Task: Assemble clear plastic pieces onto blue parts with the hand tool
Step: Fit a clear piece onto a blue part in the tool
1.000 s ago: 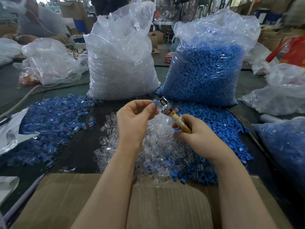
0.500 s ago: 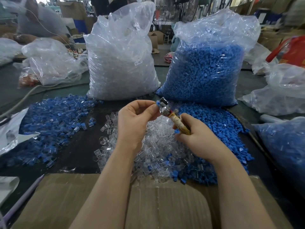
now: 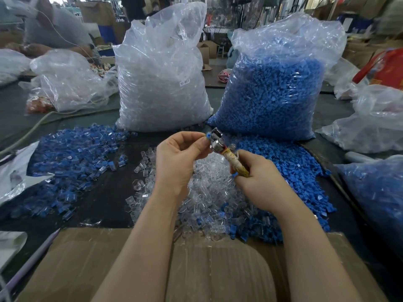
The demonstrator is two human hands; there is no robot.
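**Plainly mid-batch: one blue part at the tool, heaps still to go**

Nearest, a flattened cardboard sheet (image 3: 152,264) covers the bench's near edge, both forearms reaching out over it. Just beyond, above the middle of the bench, the left hand (image 3: 176,162) has its grip pinched on a small blue part (image 3: 208,136), thumb and fingertips pressed together around it and holding it against the metal head of the hand tool (image 3: 220,147). The right hand (image 3: 259,182) has its grip wrapped round the tool's taped yellowish handle, head pointing up and away. Whether a clear piece already sits on that blue part is too small to tell.

Under the hands lies a loose pile of clear plastic pieces (image 3: 207,192), with a spread of loose blue parts (image 3: 290,168) touching it toward the right edge. Toward the left edge sits a separate heap of assembled pieces (image 3: 72,155), blue showing through clear, which I judge to be finished work.

At the far edge stand a big bag of clear pieces (image 3: 161,83) and a big bag of blue parts (image 3: 274,90), both bulging. Judging by those, a fair share is done, but far more remains; the current step is seating one piece with the tool.
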